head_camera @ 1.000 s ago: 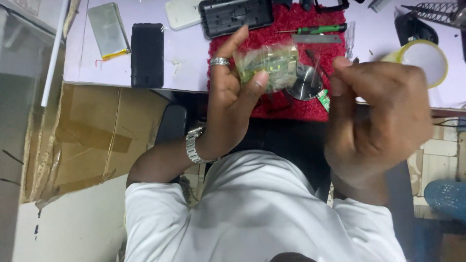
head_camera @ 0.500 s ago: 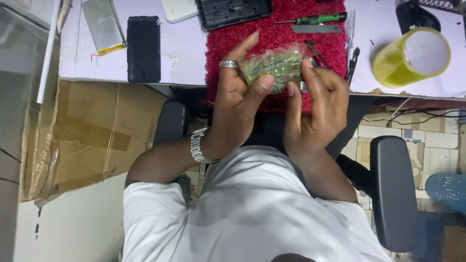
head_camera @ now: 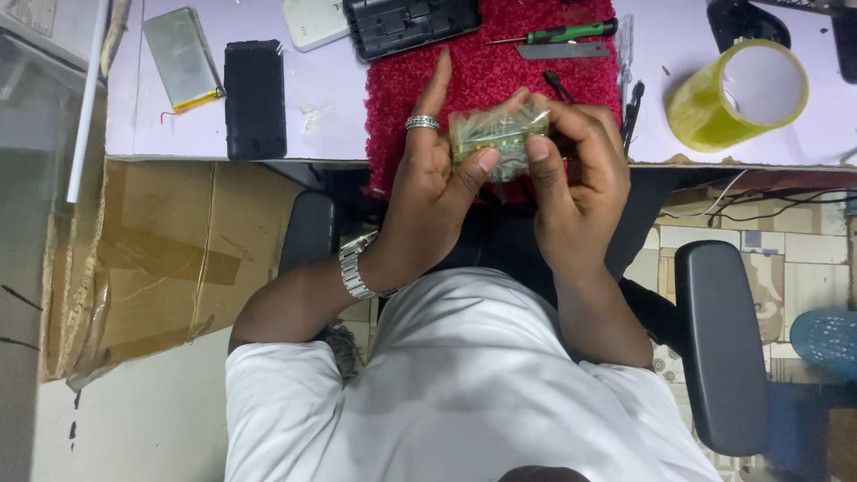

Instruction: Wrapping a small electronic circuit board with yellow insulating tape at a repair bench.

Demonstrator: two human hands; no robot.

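Both hands hold a small greenish circuit board wrapped in clear plastic (head_camera: 496,136) above the front edge of a red fuzzy mat (head_camera: 509,76). My left hand (head_camera: 437,178), with a ring and a metal wristwatch, grips its left side, thumb on the underside. My right hand (head_camera: 576,174) pinches its right end with thumb and fingers. The board's lower part is hidden by my fingers.
A white desk (head_camera: 330,107) carries a black phone (head_camera: 255,98), a flat silver battery (head_camera: 183,58), a black case (head_camera: 411,25), a green-handled screwdriver (head_camera: 558,34), tweezers (head_camera: 625,49) and a yellow tape roll (head_camera: 736,94). A cardboard box (head_camera: 152,259) lies left; a chair armrest (head_camera: 723,348) stands right.
My right hand came down and closed onto the wrapped board's right end; a second ago it was raised off to the right. The left hand kept its grip throughout.
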